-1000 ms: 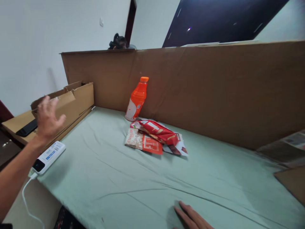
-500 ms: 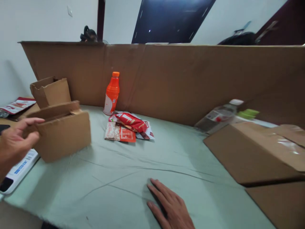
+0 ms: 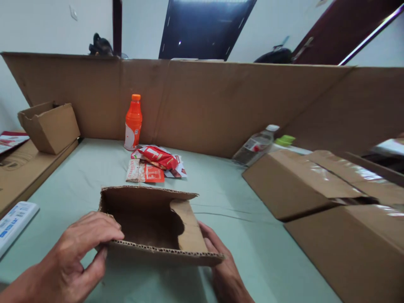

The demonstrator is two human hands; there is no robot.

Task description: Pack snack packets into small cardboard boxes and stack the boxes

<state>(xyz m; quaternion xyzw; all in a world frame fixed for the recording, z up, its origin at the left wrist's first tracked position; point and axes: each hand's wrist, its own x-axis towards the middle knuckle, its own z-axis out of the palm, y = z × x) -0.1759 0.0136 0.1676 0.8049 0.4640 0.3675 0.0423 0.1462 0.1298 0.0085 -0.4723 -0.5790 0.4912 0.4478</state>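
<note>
A small open-topped cardboard box [image 3: 195, 229] is tilted toward me near the front of the table, and its inside looks bare. My left hand [image 3: 78, 248] grips its near left edge, fingers over the rim and thumb underneath. At the right end, my right hand [image 3: 219, 261] supports the box from the side, some of its fingers hidden behind the cardboard. Beyond the box lie a red snack packet [image 3: 159, 158] and an orange-and-white packet [image 3: 145, 171], overlapping. An orange drink bottle [image 3: 134, 124] stands upright behind them.
Another open cardboard box [image 3: 58, 128] sits on a flat carton [image 3: 28, 168] at left, by a white device [image 3: 17, 225]. Large cartons [image 3: 293, 185] line the right, with a tilted clear bottle [image 3: 257, 145] and green object [image 3: 285, 140]. A cardboard wall [image 3: 205, 105] spans the back.
The small box has moved from the left to the front middle and tipped toward me. My right hand has gone from lying on the table to holding it. The view has shifted right.
</note>
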